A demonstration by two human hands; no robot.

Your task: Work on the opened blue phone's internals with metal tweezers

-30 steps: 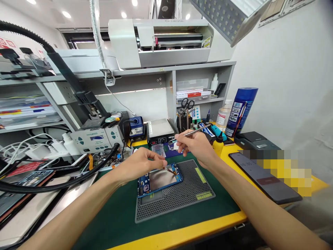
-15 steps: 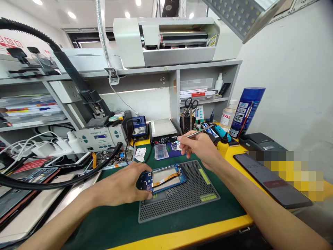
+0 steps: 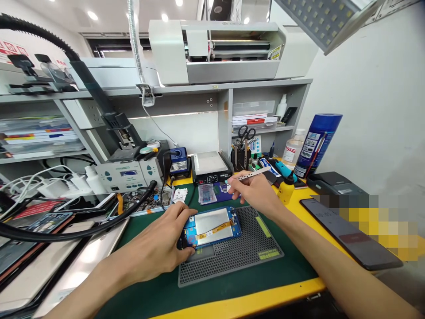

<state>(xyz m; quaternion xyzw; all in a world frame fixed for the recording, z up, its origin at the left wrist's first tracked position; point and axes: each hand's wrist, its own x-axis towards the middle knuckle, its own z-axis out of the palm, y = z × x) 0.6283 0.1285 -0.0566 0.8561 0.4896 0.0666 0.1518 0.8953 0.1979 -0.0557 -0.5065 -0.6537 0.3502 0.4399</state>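
Observation:
My left hand (image 3: 169, 237) grips the left end of a blue phone mid-frame (image 3: 237, 228), thumb on the near edge and fingers on the far one. A silver panel fills the frame's middle, and an orange flex cable (image 3: 214, 230) crosses it. Under the phone is a grey perforated mat (image 3: 245, 261). Above the mat's far edge, my right hand (image 3: 254, 192) pinches metal tweezers (image 3: 255, 173) with a row of holes along them. Their tip points left, apart from the phone; a small pale bit shows near it, too small to name.
Behind the hands stand a hot plate (image 3: 211, 165) and a holder with scissors (image 3: 241, 155). A yellow bottle (image 3: 285, 190) is close to my right wrist. Several phones (image 3: 43, 257) lie at left, beneath a black hose (image 3: 83, 235). Another phone (image 3: 348, 235) lies at right.
The phone in my left hand has tilted, and its silver panel looks brighter. The tweezers in my right hand have turned, showing their holed flat side. The whole view has shifted slightly.

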